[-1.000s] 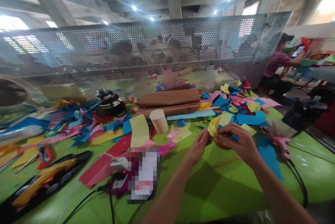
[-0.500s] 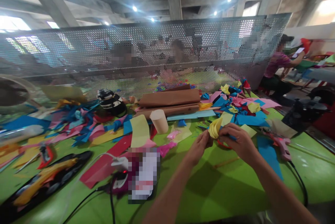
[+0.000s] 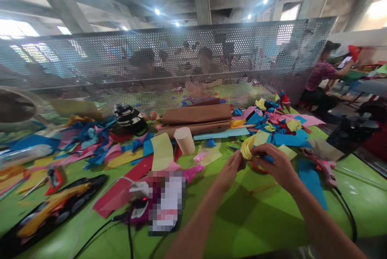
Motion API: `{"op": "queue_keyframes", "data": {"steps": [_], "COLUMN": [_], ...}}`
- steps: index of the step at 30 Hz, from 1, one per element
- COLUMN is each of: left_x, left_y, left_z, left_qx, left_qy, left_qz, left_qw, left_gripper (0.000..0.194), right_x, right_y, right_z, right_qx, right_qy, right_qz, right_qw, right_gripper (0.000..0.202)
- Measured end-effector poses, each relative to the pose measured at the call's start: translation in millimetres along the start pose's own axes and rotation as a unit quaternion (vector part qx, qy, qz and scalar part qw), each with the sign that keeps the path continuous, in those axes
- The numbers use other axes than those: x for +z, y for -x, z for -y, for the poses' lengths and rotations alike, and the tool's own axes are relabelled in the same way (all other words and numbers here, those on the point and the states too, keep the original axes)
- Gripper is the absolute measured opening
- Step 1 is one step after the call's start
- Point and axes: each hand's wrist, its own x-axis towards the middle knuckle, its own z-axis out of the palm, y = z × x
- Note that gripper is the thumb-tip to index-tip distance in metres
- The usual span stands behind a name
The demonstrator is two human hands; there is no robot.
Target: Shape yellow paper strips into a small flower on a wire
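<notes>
Both hands, left and right, pinched curled yellow paper piece at frame centre-right (light, flimsy, crush-prone; best gripped at base).

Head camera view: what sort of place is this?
Probably a shared craft workshop: a green table strewn with coloured paper scraps, a pink glue gun, and both hands folding a yellow paper piece.

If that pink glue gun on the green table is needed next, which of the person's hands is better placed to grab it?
Probably the right hand: the glue gun lies just to its right on the table. The left hand is farther away, and both hands hold the yellow paper piece.
</notes>
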Motion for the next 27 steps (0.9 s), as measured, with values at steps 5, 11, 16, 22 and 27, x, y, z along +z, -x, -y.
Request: {"op": "queue_keyframes", "data": {"steps": [5,11,16,22,27], "left_x": [-1.0,-3.4,-2.2,-0.6,-0.5], "left_y": [-7,-6,-4,-3,-2], "left_z": [9,10,8,5,4], "left_qx": [0.039,0.097,0.115,0.118,0.114], "left_qy": [-0.057,-0.173,-0.201,-0.201,-0.193], "left_qz": [-0.005,-0.019,-0.029,-0.030,-0.027], "left_qw": [0.998,0.980,0.972,0.972,0.974], "left_gripper": [0.052,0.037,0.036,0.037,0.038], "right_x": [1,12,13,14,17], "right_y": [1,-1,3,4,4], "right_z": [13,18,15,13,10], "right_qx": [0.004,-0.018,-0.008,-0.007,-0.008], "right_qy": [0.017,0.079,0.116,0.114,0.121], "right_qz": [-0.056,-0.073,-0.091,-0.082,-0.072], "right_qw": [0.998,0.994,0.989,0.990,0.990], "right_gripper": [0.001,0.003,0.005,0.007,0.011]}}
